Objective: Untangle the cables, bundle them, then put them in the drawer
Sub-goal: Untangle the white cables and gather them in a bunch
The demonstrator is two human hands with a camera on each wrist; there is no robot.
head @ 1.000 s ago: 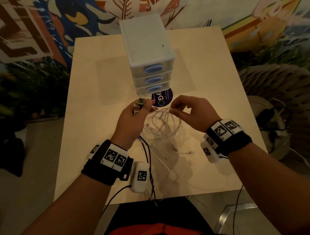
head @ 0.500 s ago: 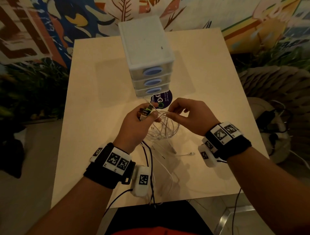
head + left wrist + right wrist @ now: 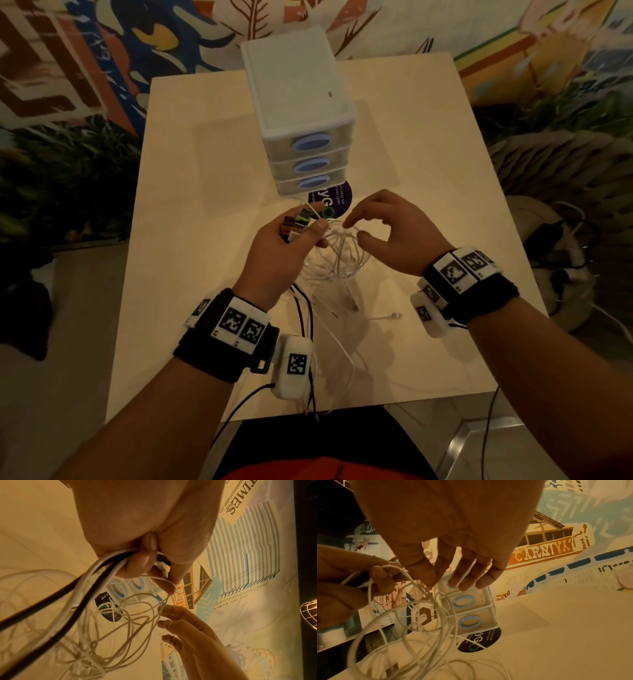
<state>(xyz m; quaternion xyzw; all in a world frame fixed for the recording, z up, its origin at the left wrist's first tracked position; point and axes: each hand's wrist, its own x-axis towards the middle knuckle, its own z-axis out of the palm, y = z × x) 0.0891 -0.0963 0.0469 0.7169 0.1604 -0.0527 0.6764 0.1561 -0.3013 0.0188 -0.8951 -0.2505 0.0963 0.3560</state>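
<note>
Cables: white and black, tangled; the loops hung between my two hands, just in front of the drawer unit, and trailed back from it over the table toward my body. Plug ends: gathered in one fist, on the near-left side of the drawer unit's bottom drawer.

Left hand: raised above the table, fingers curled tight round the plug ends and the strands running from them, a black cable among the white ones. It was the anchoring hand and the nearer to the bundle.

Right hand: to the right of the loops, level with the left, fingers loosely spread. The thumb and forefinger tips reached into the uppermost white loop; whether they actually pinched a strand I could not tell.

Judgement: the tangle hung downward from my left fist, so the next strand would have to be drawn rightward, away from it. All three drawers stood closed.
</note>
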